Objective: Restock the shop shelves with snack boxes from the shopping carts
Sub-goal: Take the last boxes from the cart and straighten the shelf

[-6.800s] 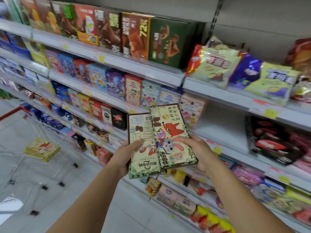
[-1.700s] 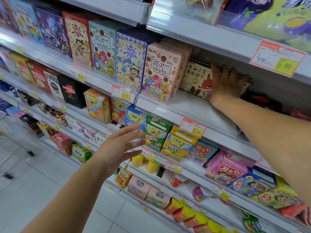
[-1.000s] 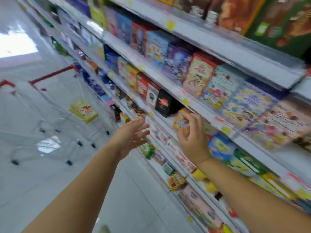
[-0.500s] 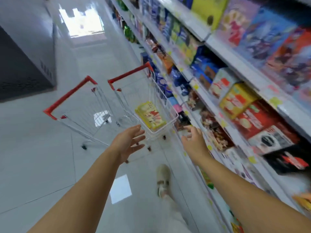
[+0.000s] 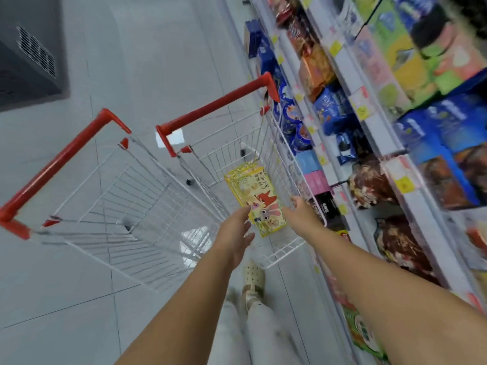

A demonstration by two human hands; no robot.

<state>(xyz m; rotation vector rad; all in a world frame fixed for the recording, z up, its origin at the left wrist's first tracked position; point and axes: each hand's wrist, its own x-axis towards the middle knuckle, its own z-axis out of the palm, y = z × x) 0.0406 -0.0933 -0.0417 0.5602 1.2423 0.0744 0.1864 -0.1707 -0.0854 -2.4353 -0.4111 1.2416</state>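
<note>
Reaching into the wire cart [image 5: 226, 151], left hand [image 5: 235, 234] and right hand [image 5: 300, 212], fingers spread and holding nothing, flank the stacked snack boxes [image 5: 253, 189] lying inside; probably light, stiff cardboard, best gripped along the long edges.

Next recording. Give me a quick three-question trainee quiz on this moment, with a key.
1. Which cart holds the yellow snack boxes? A) the cart nearer the shelves B) the farther cart C) both
2. True or false: the left hand grips a box.
3. Fill in: the nearer cart's handle is coloured ____.

Key:
1. A. The boxes lie in the cart beside the shelves.
2. False. Its fingers are straight. Like the right hand, it reaches towards the boxes without holding one.
3. Red.
</note>
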